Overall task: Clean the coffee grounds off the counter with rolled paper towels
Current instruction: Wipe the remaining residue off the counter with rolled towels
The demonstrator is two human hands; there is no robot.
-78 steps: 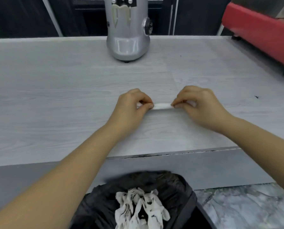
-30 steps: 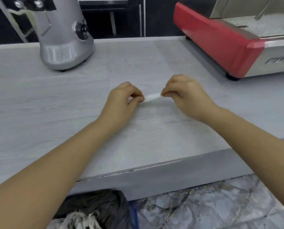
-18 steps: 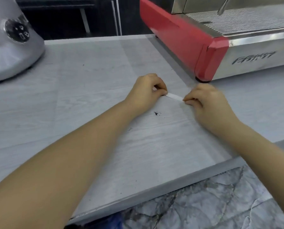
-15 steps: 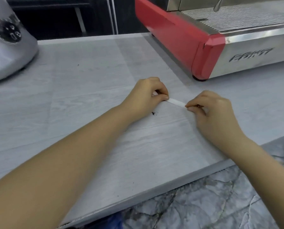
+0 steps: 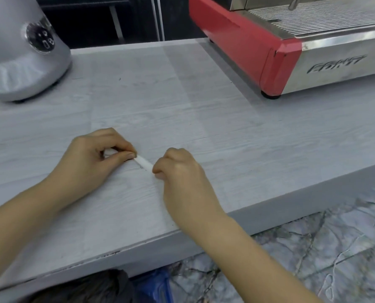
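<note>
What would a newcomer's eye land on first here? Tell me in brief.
First the red and steel espresso machine at the far right of the pale grey wood-grain counter. Next, near the front edge, the left hand and right hand each pinching an end of a thin white rolled paper towel, with dark coffee grounds beside it. A rounded silver grinder stands far left.

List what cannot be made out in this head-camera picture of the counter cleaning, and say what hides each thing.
- Rolled paper towel: both ends hidden in the left hand and right hand; its length is unknown.
- Coffee grounds: only tiny dark specks by the towel; amount too small to judge.
- Grinder: cut off by the top and left edges.
- Espresso machine: cut off at the right; its logo is blurred.
- Black bin bag: cut off at the bottom edge.
</note>
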